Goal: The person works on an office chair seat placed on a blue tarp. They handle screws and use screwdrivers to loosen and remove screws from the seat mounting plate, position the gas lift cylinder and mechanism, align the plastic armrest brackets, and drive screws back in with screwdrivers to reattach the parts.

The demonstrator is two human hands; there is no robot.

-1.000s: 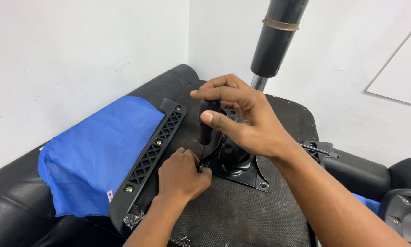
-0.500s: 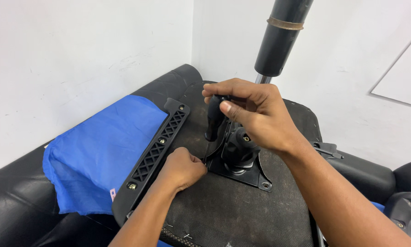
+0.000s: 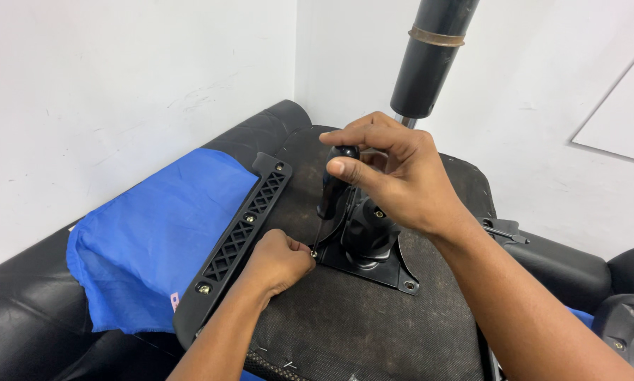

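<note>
The screwdriver stands nearly upright, its tip at the near-left corner of the black mounting plate on the upturned chair seat. The right hand wraps its grip around the handle; the left hand pinches closed at the tip. A tilt could slip the tip onto those fingers, or strip the screw.
</note>
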